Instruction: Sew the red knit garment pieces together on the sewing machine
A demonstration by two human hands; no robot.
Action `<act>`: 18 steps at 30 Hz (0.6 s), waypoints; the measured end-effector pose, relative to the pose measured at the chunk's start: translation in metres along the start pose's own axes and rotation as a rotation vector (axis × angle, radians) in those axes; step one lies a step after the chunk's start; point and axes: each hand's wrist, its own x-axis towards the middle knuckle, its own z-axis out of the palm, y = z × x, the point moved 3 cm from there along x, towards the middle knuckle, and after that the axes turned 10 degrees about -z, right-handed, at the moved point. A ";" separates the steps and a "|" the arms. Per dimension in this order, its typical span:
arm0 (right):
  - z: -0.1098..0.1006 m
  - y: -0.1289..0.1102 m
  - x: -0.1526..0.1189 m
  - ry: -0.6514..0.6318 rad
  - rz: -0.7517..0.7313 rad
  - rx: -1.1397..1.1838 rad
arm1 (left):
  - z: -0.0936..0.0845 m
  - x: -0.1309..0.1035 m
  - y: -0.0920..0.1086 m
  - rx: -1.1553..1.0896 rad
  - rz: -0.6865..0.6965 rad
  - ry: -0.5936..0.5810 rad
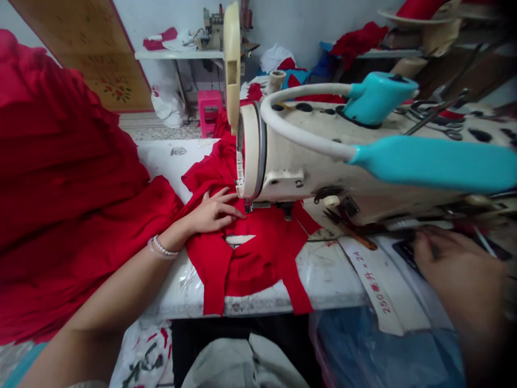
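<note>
My left hand (216,212) lies with spread fingers on a red cloth piece (254,264), just left of the needle area of a cream sewing machine (302,172). The cloth runs beneath the machine head, and two of its strips hang over the table's front edge. On the right, my right hand (452,258) is at the table beside a dark flat object; its fingers are curled, and what they hold, if anything, is hidden. Small scissors with an orange handle (357,236) rest between the machine base and a printed cardboard strip (374,285).
A tall heap of red cloth (64,205) fills the left side. A turquoise lamp (436,161) with a white flexible neck crosses the machine's top. Behind stand a pink stool (209,102) and another sewing machine (214,32). Blue plastic (375,350) hangs below the table.
</note>
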 end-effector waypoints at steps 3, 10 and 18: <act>-0.016 -0.016 0.003 0.085 -0.031 -0.079 | 0.000 -0.001 0.003 -0.011 0.017 -0.008; -0.023 -0.206 0.041 0.012 -0.236 0.608 | -0.003 0.006 0.001 0.006 0.027 0.084; 0.066 -0.221 0.117 -0.380 -0.393 0.393 | 0.013 -0.020 0.036 -0.093 -0.243 -0.103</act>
